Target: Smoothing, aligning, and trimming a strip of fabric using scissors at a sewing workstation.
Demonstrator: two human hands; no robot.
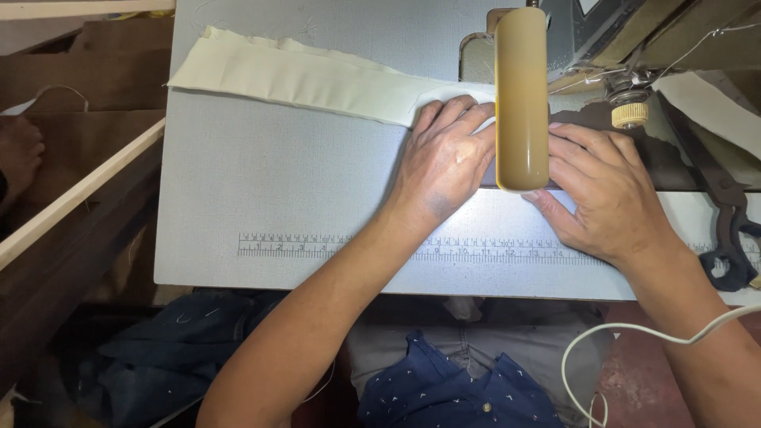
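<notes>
The step in hand looks like feeding a cream fabric strip (317, 79) under the sewing machine (587, 40). The left hand (444, 162) lies flat on the strip's near end just left of the machine, fingers spread and pressing down, closed on nothing. The right hand (606, 194) rests open on the surface just right of the machine's tan lamp (521, 95), fingers extended toward the needle area; the lamp hides the fingertips, so I cannot tell whether they pinch the cloth.

The strip runs from under the machine out to the far left, lying flat on the surface. The next move probably calls for both palms to keep the cloth flat and straight, with fingers kept clear of the needle.

The surface (277, 182) is pale grey, with a printed ruler (317, 246) along its near edge, left of the machine. Dark scissors (729, 230) lie right of the machine, and a white cord (634, 333) loops below the right wrist. Left of the surface stand brown wooden boards (71, 190). The room is dim.
</notes>
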